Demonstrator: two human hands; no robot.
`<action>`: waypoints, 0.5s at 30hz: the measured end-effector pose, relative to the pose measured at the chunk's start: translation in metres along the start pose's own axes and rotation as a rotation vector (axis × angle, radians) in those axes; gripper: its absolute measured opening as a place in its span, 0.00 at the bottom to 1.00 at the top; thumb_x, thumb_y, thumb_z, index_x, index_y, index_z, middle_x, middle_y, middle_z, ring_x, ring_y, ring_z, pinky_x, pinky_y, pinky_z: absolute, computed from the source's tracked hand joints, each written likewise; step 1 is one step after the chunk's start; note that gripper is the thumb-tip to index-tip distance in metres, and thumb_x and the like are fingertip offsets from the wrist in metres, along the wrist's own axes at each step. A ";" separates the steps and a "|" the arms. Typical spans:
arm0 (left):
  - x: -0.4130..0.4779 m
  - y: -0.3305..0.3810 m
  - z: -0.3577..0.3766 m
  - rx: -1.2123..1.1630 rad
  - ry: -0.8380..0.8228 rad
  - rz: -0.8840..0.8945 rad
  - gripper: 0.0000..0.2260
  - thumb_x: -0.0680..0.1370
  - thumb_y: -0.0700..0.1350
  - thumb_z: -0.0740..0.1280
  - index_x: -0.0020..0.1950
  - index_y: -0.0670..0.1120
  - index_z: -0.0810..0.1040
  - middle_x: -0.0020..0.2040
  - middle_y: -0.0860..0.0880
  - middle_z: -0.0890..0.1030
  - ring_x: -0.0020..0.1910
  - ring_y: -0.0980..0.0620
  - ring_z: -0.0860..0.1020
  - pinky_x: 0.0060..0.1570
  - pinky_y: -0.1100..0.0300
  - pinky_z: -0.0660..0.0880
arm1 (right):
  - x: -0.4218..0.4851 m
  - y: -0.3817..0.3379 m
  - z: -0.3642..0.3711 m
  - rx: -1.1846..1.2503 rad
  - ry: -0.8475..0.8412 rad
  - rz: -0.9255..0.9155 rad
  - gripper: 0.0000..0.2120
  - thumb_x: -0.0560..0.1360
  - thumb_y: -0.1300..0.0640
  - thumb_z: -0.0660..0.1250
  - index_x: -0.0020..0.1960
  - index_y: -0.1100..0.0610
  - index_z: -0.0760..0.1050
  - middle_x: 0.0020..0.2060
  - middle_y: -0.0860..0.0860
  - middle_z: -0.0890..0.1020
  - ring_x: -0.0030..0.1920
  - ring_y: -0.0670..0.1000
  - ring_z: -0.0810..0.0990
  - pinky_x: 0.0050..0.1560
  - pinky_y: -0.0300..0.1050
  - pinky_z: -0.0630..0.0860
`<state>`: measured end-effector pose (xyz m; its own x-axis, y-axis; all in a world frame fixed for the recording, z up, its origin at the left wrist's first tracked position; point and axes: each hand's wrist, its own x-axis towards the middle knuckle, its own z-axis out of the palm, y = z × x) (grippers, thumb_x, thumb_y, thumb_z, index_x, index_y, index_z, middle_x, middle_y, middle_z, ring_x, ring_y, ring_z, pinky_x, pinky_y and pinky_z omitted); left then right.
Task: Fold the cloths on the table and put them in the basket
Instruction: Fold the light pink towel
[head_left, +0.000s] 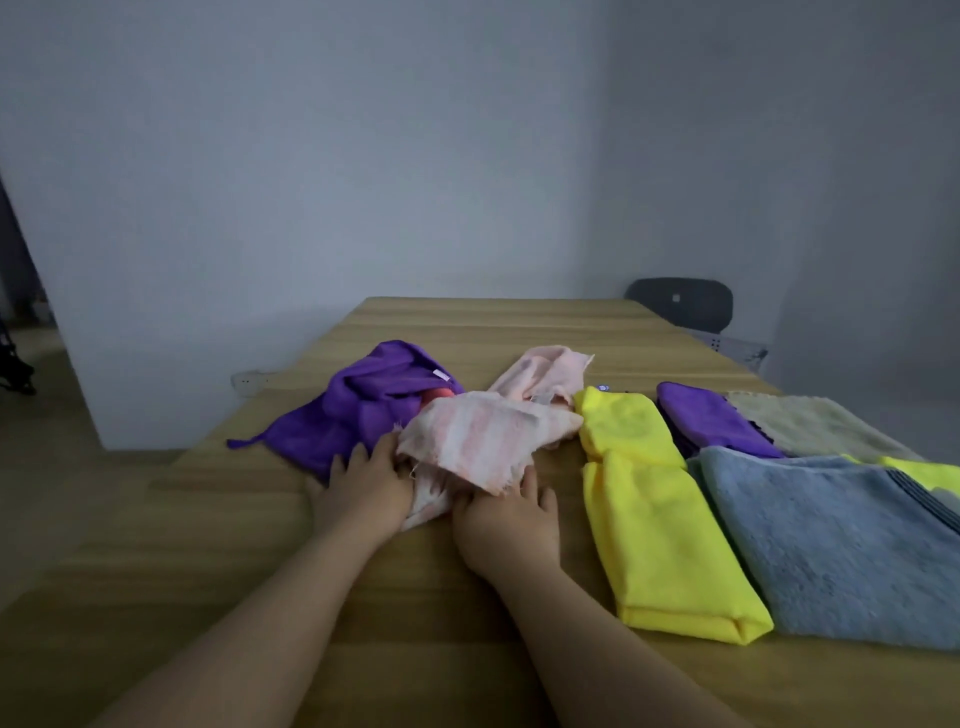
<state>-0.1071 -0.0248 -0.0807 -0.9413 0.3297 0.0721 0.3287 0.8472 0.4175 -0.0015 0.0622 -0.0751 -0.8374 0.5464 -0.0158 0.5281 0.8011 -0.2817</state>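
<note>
Probably the striped cloth (483, 441), bunched on the tabletop (467, 330), could drag the purple cloth (358, 410) at its 10 o'clock along. Left grip (363, 488) lay flat, spread; right grip (506, 514) tucked under the flap, cannot tell.

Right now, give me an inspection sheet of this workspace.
Surface: light wooden table, cloths across it.
Job's things: crumpled pink-and-white striped cloth at the hands; crumpled purple microfibre cloth; rumpled pale pink cloth; folded yellow cloth; folded grey-blue towel; small purple cloth; beige cloth; no basket seen.
Clutter: nothing seen.
Grippers: left hand at the striped cloth's left edge, fingers straight; right hand, some fingertips hidden beneath it.
Cables: nothing seen.
Surroundings: dark chair back; white wall socket; grey walls.
</note>
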 end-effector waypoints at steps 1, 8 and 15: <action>0.010 0.001 0.003 0.006 0.022 0.000 0.19 0.81 0.54 0.48 0.73 0.56 0.57 0.74 0.47 0.61 0.75 0.42 0.55 0.71 0.39 0.53 | 0.009 -0.002 0.000 -0.003 0.003 0.001 0.28 0.81 0.47 0.45 0.77 0.53 0.40 0.77 0.56 0.44 0.76 0.58 0.40 0.74 0.58 0.42; 0.055 0.018 0.017 -0.055 0.108 0.037 0.18 0.81 0.52 0.51 0.72 0.55 0.60 0.75 0.48 0.59 0.75 0.44 0.53 0.70 0.39 0.53 | 0.053 0.000 0.003 0.009 0.025 0.034 0.27 0.81 0.50 0.47 0.77 0.54 0.45 0.77 0.57 0.46 0.76 0.60 0.39 0.73 0.59 0.43; 0.033 0.007 0.011 -0.436 0.474 0.171 0.18 0.78 0.43 0.62 0.68 0.48 0.70 0.67 0.45 0.66 0.65 0.44 0.66 0.60 0.51 0.67 | 0.042 0.006 0.002 0.461 0.360 0.062 0.25 0.78 0.52 0.58 0.74 0.51 0.60 0.72 0.50 0.64 0.72 0.52 0.61 0.72 0.52 0.60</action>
<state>-0.1354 -0.0038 -0.0853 -0.8433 0.1407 0.5187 0.5086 0.5206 0.6858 -0.0337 0.0897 -0.0797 -0.6637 0.7020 0.2582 0.3915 0.6202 -0.6798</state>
